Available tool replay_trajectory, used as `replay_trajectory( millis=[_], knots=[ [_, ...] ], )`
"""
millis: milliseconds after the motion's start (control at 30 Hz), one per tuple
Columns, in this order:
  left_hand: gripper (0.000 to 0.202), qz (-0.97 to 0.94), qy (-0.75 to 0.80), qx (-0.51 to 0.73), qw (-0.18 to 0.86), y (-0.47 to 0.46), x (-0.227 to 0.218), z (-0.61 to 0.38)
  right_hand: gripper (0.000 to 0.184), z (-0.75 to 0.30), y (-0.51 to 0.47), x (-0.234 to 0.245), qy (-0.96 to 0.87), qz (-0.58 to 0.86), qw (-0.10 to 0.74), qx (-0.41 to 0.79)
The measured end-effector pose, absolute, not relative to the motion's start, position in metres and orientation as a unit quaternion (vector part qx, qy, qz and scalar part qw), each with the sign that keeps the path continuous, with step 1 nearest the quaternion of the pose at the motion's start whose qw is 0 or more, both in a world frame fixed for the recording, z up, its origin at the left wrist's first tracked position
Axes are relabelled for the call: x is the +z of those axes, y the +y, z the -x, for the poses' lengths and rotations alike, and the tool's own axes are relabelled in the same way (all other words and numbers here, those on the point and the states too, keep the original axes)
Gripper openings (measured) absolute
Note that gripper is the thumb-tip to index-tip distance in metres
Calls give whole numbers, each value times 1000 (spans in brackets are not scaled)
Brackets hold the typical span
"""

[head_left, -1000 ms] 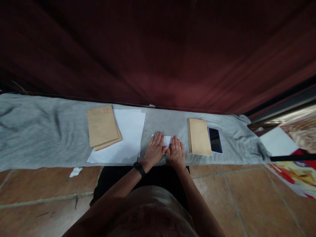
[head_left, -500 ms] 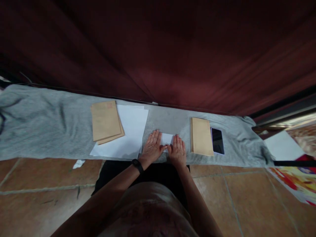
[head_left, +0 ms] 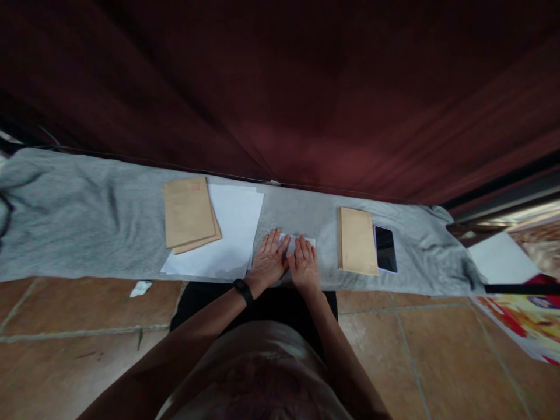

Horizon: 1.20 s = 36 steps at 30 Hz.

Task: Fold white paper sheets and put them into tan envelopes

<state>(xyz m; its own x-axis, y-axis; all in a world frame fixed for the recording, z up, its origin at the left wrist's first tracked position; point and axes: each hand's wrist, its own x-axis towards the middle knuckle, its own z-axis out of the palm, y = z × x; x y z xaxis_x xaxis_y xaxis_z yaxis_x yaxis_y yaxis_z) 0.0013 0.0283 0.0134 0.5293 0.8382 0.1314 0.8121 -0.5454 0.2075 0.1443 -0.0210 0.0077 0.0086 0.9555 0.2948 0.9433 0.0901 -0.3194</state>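
A small white piece of paper, apparently folded (head_left: 291,244), lies on the grey cloth in front of me, largely covered by my hands. My left hand (head_left: 268,259) rests flat on its left part with the fingers stretched out. Flat on its right part lies my right hand (head_left: 304,267), fingers extended and the thumb close to the left one. Some of the paper shows between the hands and past the right fingertips. To the left are large white sheets of paper (head_left: 236,227), partly under brown envelopes (head_left: 188,213).
More brown envelopes (head_left: 357,240) lie to the right, beside a dark-screened phone (head_left: 385,249). Grey cloth (head_left: 87,216) covers the narrow table. A dark red curtain (head_left: 280,87) hangs behind it. On the tiled floor lies a white scrap (head_left: 140,288); a colourful printed bag (head_left: 529,321) is at far right.
My right hand has slid left across the paper, nearer my left hand, so the paper's right end now shows beyond its fingers. My left hand stays nearly in place.
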Motion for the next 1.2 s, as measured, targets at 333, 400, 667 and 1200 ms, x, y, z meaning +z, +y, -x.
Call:
replay_trajectory(
  millis=[333, 400, 667, 1200],
  knots=[
    [65, -876, 467, 106, 61, 28, 14, 0, 53, -139, -22, 10, -725, 657, 206, 20],
    [66, -875, 467, 113, 60, 27, 15, 1, 54, -142, -23, 8, -721, 663, 201, 11],
    [68, -869, 478, 121, 51, 21, 16, 5, 54, -154, -28, 1, -716, 668, 199, -35],
    [60, -859, 491, 138, 44, 14, 23, 5, 57, -174, -38, 1, -689, 697, 192, -53]
  ],
)
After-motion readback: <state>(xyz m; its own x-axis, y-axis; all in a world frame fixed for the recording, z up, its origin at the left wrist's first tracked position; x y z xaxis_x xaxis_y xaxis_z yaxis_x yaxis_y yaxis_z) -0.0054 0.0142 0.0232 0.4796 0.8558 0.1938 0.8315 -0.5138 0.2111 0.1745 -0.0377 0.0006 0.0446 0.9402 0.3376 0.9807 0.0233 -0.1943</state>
